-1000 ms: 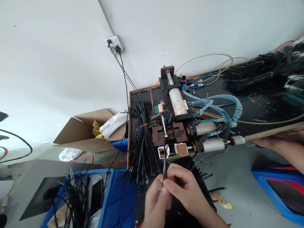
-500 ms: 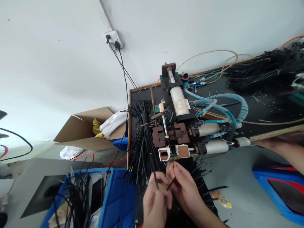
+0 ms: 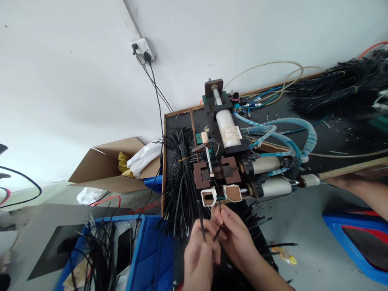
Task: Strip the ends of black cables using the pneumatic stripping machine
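My left hand (image 3: 201, 252) has its fingers closed on a black cable (image 3: 201, 221), whose free end points up past the fingers. Right beside it, my right hand (image 3: 236, 236) pinches a thin black cable end between thumb and fingers, pointed at the gap between two white-edged pads (image 3: 209, 197) of a pneumatic machine (image 3: 228, 128). A dark stretch of cable runs between both hands; whether it is one cable I cannot tell. Above the pads are brown metal jaws (image 3: 201, 176). A tied bundle of black cables (image 3: 182, 173) lies left of the machine.
A blue crate (image 3: 151, 250) with cables stands at lower left, near an open cardboard box (image 3: 100, 165). Blue air hoses (image 3: 309, 135) loop at the right. Another person's arm (image 3: 357, 188) reaches in from the right edge, above a blue stool (image 3: 348, 250). More cables (image 3: 327, 91) lie behind.
My left hand and its cable have shifted slightly right, closer to my right hand. The right hand stays nearly in place at the pads. The view has moved a little.
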Motion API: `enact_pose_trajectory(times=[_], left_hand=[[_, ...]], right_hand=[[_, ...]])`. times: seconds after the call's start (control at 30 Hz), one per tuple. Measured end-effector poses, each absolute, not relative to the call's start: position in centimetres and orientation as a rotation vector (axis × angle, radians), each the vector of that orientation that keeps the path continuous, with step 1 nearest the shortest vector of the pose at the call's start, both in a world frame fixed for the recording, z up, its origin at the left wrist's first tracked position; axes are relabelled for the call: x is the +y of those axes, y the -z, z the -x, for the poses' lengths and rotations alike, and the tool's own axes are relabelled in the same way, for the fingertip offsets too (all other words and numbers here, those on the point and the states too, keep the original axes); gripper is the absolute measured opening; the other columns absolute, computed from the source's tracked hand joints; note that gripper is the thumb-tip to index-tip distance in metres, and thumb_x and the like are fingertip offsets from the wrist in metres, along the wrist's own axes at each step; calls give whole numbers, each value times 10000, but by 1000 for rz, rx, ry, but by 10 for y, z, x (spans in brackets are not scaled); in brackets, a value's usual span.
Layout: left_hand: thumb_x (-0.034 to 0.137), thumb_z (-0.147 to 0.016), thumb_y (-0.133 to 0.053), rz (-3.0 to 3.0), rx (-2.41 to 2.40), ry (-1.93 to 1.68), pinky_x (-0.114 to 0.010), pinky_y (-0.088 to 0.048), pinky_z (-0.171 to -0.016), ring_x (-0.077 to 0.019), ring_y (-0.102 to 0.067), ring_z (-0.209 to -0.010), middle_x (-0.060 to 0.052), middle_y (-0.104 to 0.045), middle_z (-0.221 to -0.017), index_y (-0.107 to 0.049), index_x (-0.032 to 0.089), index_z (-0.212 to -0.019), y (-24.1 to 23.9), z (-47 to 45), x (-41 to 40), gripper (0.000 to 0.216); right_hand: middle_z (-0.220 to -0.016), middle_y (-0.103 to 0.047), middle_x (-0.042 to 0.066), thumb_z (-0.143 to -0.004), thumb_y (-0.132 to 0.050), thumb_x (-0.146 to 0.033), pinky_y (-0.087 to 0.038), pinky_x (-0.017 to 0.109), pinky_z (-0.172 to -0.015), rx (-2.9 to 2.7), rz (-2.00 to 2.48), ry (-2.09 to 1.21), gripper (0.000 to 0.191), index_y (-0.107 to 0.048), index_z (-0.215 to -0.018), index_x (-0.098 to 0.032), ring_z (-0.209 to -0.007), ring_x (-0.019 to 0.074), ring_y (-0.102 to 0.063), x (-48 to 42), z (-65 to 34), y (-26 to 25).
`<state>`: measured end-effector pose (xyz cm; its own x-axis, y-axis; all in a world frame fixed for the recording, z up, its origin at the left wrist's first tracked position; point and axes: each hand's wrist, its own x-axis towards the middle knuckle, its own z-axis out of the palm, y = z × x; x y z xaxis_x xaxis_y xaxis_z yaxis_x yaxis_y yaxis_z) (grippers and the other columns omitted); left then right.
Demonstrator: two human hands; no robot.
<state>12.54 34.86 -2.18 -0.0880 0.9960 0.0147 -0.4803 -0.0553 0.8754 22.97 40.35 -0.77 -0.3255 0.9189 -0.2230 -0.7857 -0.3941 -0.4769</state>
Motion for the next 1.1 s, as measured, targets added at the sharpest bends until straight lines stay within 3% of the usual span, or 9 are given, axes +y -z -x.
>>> enact_pose_trajectory(times=[0.33,0.43,0.5,0.63,0.77,0.87,1.0,1.1], left_hand=[[480,-1082,-589,-779,933,-1452,-242,-347,-514,-88,-461,-564,-33,-598,-934,-651,210,-869,21,-124,347,350],[506,-1079,-571,-805,993,-1426,-263,-381,-531,-127,-502,-597,-36,-576,-896,-667,209,-861,21,-123,345,381],[504,-1083,-553,-973,1089,-1419,-308,-458,-627,-195,-565,-727,-65,-591,-929,-689,213,-844,19,-119,346,400],[461,-1083,-556,-1425,1243,-1269,-382,-480,-839,-286,-570,-968,-102,-593,-1050,-735,235,-828,14,-106,347,385],[444,-1062,-598,-1477,1227,-1164,-365,-476,-762,-265,-551,-875,-85,-529,-983,-783,239,-840,12,-101,346,355],[455,-1055,-614,-1451,1237,-1161,-358,-455,-719,-255,-542,-817,-72,-537,-896,-796,236,-835,9,-104,347,360],[450,-1073,-598,-1456,1204,-1204,-346,-422,-684,-221,-552,-695,-38,-627,-717,-773,234,-799,3,-111,353,390],[413,-1075,-608,-1425,1186,-1169,-329,-435,-700,-209,-579,-700,-36,-711,-726,-749,224,-763,2,-113,355,391]], right_hand=[[-691,-434,-45,-982,-731,-497,-211,261,-528,-386,638,-1903,406,-575,-761,-194,-563,109,-247,403,-227,10],[-703,-442,-38,-975,-699,-598,-282,269,-539,-503,751,-1829,470,-541,-750,-217,-583,130,-318,401,-228,11],[-721,-451,-30,-1009,-620,-637,-338,280,-560,-719,873,-1714,487,-524,-756,-233,-615,153,-380,400,-233,10],[-750,-561,14,-1105,-433,-423,-411,315,-666,-1509,1195,-1326,437,-527,-722,-234,-701,195,-536,402,-257,6],[-718,-698,77,-999,-526,-204,-370,339,-634,-2184,1789,-1013,361,-610,-649,-220,-679,247,-657,409,-283,9],[-733,-715,91,-950,-608,-177,-358,335,-598,-2175,2069,-816,270,-642,-686,-227,-664,272,-682,410,-292,9],[-889,-715,83,-984,-587,-221,-497,360,-703,-1867,1541,-898,139,-716,-937,-239,-805,264,-681,402,-290,-12],[-1053,-710,101,-1062,-531,-290,-561,368,-816,-1661,1046,-1206,246,-772,-1097,-252,-942,258,-682,396,-281,-27]])
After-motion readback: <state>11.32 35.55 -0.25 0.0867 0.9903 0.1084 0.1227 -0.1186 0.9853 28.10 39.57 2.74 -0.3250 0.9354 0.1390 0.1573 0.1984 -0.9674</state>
